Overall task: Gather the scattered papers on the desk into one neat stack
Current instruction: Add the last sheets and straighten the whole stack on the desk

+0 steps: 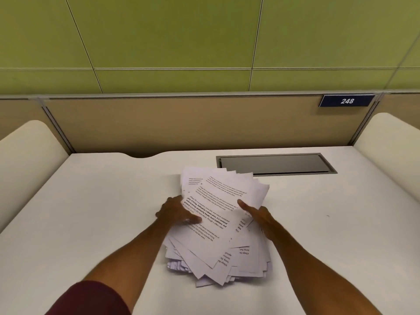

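Note:
A loose pile of white printed papers [218,226] lies at the middle of the white desk [91,212], its sheets fanned at different angles with corners sticking out. My left hand [176,211] grips the pile's left edge, thumb on top. My right hand [255,213] holds the right side, thumb pressed on the top sheets and fingers hidden beneath. The far part of the pile is lifted off the desk between both hands. The near sheets rest on the desk.
A grey cable hatch [276,164] is set into the desk just behind the pile. A tan partition with a blue sign "248" [347,101] closes the back. Cream rounded side panels [25,160] stand left and right.

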Available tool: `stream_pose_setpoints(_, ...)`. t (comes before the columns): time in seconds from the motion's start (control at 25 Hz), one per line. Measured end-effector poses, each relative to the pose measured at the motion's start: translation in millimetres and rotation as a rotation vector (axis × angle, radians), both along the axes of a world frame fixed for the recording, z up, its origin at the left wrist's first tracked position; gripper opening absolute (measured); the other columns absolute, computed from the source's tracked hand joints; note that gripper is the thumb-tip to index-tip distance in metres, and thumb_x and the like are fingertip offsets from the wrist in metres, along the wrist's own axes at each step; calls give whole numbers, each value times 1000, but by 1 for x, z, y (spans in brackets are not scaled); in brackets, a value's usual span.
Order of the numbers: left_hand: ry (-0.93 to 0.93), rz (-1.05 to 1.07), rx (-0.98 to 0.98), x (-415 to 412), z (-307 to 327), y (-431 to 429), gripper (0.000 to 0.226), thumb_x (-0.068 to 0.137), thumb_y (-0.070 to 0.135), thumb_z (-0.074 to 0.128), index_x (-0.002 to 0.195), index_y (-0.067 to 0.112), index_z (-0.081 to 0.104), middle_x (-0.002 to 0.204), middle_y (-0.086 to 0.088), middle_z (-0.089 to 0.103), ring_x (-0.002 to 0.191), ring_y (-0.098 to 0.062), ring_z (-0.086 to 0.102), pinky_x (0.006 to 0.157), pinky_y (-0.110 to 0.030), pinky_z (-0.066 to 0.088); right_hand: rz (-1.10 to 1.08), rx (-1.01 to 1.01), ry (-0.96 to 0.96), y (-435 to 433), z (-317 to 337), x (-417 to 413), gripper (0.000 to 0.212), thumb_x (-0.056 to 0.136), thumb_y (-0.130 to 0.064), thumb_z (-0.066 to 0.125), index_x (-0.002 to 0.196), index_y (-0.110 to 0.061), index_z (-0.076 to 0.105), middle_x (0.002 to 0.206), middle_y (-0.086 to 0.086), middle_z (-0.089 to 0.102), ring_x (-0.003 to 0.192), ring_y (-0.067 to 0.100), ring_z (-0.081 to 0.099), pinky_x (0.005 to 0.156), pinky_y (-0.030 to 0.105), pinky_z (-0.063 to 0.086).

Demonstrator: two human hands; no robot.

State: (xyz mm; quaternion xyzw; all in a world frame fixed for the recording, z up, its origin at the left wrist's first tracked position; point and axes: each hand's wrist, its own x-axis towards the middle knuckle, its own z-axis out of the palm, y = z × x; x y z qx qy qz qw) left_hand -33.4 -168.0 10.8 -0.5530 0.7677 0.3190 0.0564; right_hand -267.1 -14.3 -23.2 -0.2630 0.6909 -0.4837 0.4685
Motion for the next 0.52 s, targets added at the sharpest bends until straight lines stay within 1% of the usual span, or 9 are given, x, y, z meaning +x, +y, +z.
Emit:
stream_pose_setpoints(0.08, -92, -108, -48, -11, -5, 7, 122, 51, 66, 82, 148, 17, 27, 143, -14, 42, 135, -33, 40, 110, -50, 37, -17, 21, -88, -1, -2, -5, 63, 82, -43, 72, 136, -22, 49, 129, 4, 62, 115, 30, 59, 103, 47, 47)
stream_pose_setpoints(0.12, -72, -126, -69, -14, -7, 9, 124, 53, 62, 84, 151, 16, 23, 145, -14, 40, 136, -32, 39, 111, -48, 36, -29, 19, -170, 0, -2, -9, 62, 79, -38, 74, 135, -22, 51, 127, 5, 64, 114, 31, 61, 100, 48, 50)
stream_pose_setpoints(0.2, 74, -94, -38, -10, -8, 4, 122, 52, 50, 89, 151, 14, 27, 149, -12, 41, 138, -30, 40, 114, -44, 33, -11, 6, -335, 4, 3, -12, 58, 74, -27, 78, 128, -20, 58, 119, 10, 71, 105, 35, 68, 85, 49, 58)
stream_pose_setpoints(0.24, 165, -49, 21, -5, -8, 0, 120, 49, 44, 93, 149, 13, 33, 149, -12, 43, 136, -30, 42, 114, -44, 34, 24, -7, -363, 5, 5, -14, 55, 75, -19, 78, 126, -18, 59, 115, 12, 72, 102, 36, 70, 79, 48, 60)
stream_pose_setpoints(0.28, 276, 26, 113, 0, -7, -5, 117, 44, 37, 95, 144, 13, 41, 145, -13, 47, 131, -31, 47, 111, -45, 38, 68, -13, -338, 3, 7, -15, 53, 77, -11, 77, 126, -14, 59, 115, 14, 72, 102, 37, 70, 78, 48, 61)
stream_pose_setpoints(0.32, 403, 129, 212, 4, -7, -8, 109, 40, 28, 97, 137, 13, 48, 139, -15, 53, 122, -32, 55, 105, -46, 44, 108, -12, -270, 0, 8, -14, 53, 79, -3, 75, 128, -10, 57, 119, 16, 70, 105, 38, 68, 81, 48, 60)
stream_pose_setpoints(0.4, 586, 320, 359, 8, -10, -8, 93, 44, 9, 96, 123, 11, 48, 127, -19, 58, 102, -29, 61, 94, -46, 52, 122, -9, -117, -4, 9, -10, 60, 78, 9, 72, 133, -3, 52, 127, 20, 63, 115, 40, 62, 93, 51, 54)
stream_pose_setpoints(0.44, 616, 370, 387, 9, -12, -5, 90, 46, 4, 94, 120, 9, 44, 125, -20, 57, 99, -28, 60, 93, -45, 52, 100, -14, -90, -4, 7, -8, 62, 77, 12, 72, 134, -1, 50, 130, 21, 61, 118, 41, 59, 98, 54, 50)
stream_pose_setpoints(0.52, 585, 387, 384, 11, -19, -1, 92, 46, 6, 95, 118, 6, 38, 122, -17, 55, 106, -29, 58, 94, -44, 50, 98, -79, -109, 2, 5, -4, 62, 78, 11, 72, 134, -4, 50, 132, 20, 61, 120, 37, 59, 101, 53, 49)
